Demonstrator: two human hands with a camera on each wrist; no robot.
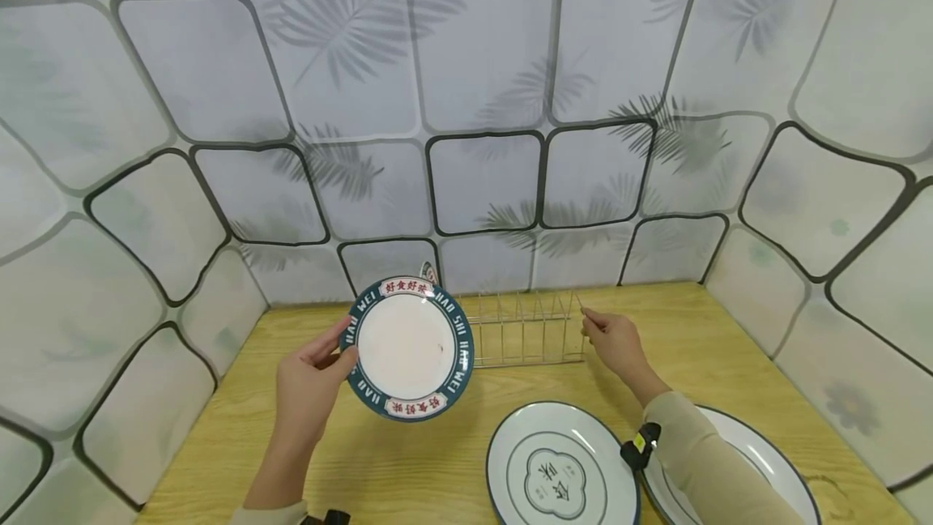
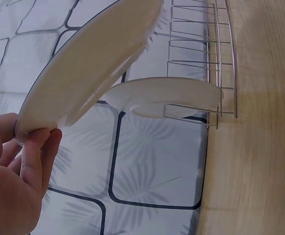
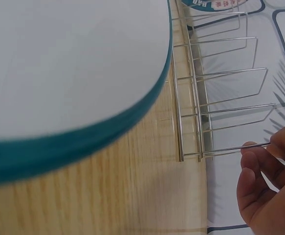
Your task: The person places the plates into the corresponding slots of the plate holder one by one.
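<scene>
My left hand (image 1: 309, 391) pinches a white plate (image 1: 406, 347) by its left edge, thumb on the front and fingers behind. The plate has a dark teal rim with lettering and red characters, and it is tilted up with its face toward me. From the left wrist view its pale underside shows above the wire dish rack (image 2: 226, 58). Another plate (image 2: 166, 93) stands in the rack's left end, mostly hidden behind the held one in the head view. At the opposite end my right hand (image 1: 614, 340) pinches a wire of the rack (image 3: 225, 151) between thumb and fingers.
Two larger white plates with dark rims lie on the wooden table (image 1: 394, 468) nearer me: one plate (image 1: 503, 460) in the middle, the other (image 1: 783, 468) partly under my right forearm. Patterned cloth walls (image 1: 481, 55) enclose the back and sides.
</scene>
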